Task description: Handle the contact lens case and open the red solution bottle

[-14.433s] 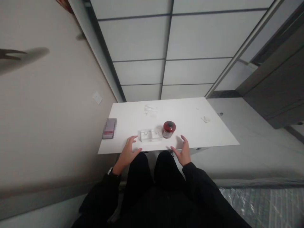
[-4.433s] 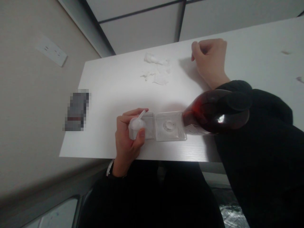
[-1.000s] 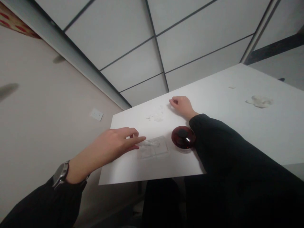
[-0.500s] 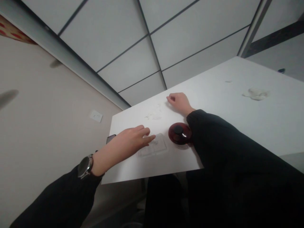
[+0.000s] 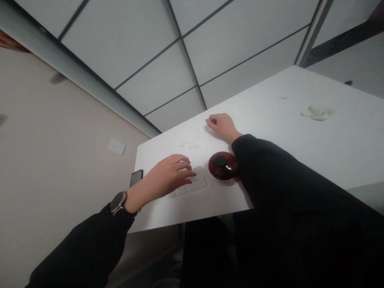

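My left hand (image 5: pixel 172 173) hovers over a clear plastic tray (image 5: pixel 200 184) near the table's front edge. Its fingers are bent and apart, the fingertips above the tray; nothing shows between them. The hand covers part of the tray's left side. My right hand (image 5: pixel 222 126) rests by the far edge of the table, fingers curled in and thumb against them. Whatever the curled fingers may hold is hidden. Between the right sleeve and the tray stands a dark red, rounded container (image 5: pixel 222 166) with a black knob on top.
A phone (image 5: pixel 137 177) lies at the table's left edge, behind my left wrist. Thin whitish scraps (image 5: pixel 192 143) lie beyond the tray. A crumpled white tissue (image 5: pixel 318 113) sits on the right part of the white table (image 5: pixel 288 156). Panelled doors (image 5: pixel 156 60) rise behind it.
The whole view has shifted slightly. My left hand's fingers have spread a little more above the tray, and more of the phone shows. My right hand stays in place, still curled.
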A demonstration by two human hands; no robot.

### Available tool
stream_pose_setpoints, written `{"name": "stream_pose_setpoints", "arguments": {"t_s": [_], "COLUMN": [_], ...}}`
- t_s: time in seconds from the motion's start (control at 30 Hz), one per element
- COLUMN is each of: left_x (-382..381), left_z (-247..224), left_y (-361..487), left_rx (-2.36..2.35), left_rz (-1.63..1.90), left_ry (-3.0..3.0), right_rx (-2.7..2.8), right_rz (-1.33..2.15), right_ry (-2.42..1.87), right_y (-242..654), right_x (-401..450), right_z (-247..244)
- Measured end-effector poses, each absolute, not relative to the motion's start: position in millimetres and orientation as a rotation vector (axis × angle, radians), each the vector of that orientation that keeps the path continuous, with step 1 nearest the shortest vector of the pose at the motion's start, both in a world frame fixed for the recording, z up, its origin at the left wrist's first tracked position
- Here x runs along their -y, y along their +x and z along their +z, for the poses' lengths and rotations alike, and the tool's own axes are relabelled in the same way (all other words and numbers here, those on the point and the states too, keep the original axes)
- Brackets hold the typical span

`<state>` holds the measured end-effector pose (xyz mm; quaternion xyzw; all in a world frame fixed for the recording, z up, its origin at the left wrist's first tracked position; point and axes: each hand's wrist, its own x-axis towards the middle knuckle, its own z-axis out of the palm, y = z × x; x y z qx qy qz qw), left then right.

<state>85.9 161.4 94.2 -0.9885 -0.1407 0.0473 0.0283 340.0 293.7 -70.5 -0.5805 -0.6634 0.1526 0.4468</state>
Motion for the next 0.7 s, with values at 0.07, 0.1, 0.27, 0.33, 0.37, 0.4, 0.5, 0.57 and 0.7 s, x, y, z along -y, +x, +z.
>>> {"name": "stream_pose_setpoints", "arguments": {"t_s": [0.07,0.1,0.27,0.33,0.37,0.4,0.5,0.57,0.7], "left_x": [-161,-161,-160,-160,-161,-160,-154,-144,-116], "left_z": [94,95,96,96,96,95,91,85,55], "left_y": [88,89,91,91,90,89,82,74,51], "left_rx": [0.394,0.392,0.462,0.462,0.475,0.516,0.825,1.142,1.614], "left_rz": [0.194,0.226,0.344,0.369,0.367,0.344,0.107,-0.156,-0.724], "left_ry": [-3.005,-2.988,-2.974,-2.993,-3.012,-3.038,-3.130,-3.121,-2.895], "right_rx": [1.643,1.644,1.648,1.647,1.646,1.644,1.636,1.625,1.599], "right_rz": [0.377,0.377,0.373,0.372,0.372,0.371,0.373,0.377,0.384], "right_ry": [-1.439,-1.439,-1.429,-1.426,-1.425,-1.424,-1.420,-1.419,-1.410], "right_y": [340,340,340,340,340,340,340,340,340], "right_x": [-294,-294,-294,-294,-294,-295,-296,-296,-295], "right_z": [-71,-71,-72,-72,-72,-73,-73,-73,-73]}}
